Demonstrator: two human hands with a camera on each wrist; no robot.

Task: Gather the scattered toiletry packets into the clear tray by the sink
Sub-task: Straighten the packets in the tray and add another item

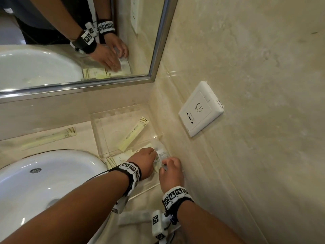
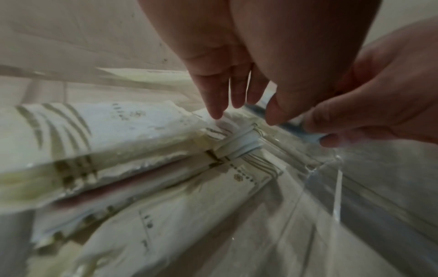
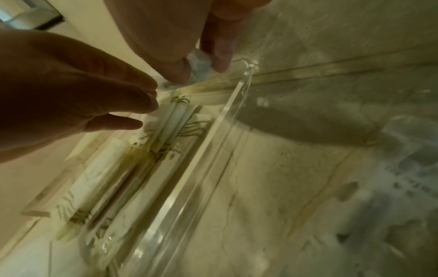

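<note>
The clear tray (image 1: 96,132) stands on the counter between the sink and the side wall. A long cream packet (image 1: 133,133) lies slanted inside it, and several cream packets (image 2: 147,168) are stacked side by side at its near end. My left hand (image 1: 154,154) hovers over that stack with straight fingers (image 2: 219,105), the tips touching the top packet. My right hand (image 1: 163,164) is at the tray's near right corner, its thumb and fingers pinching a small bluish clear packet (image 3: 201,64). The tray's clear wall (image 3: 213,142) runs beside the stack.
The white sink (image 1: 52,184) is at the left. One long cream packet (image 1: 49,137) lies on the counter behind the sink, and a white packet (image 1: 135,217) lies near the front edge by my right wrist. A wall socket (image 1: 200,110) and a mirror (image 1: 70,50) stand close by.
</note>
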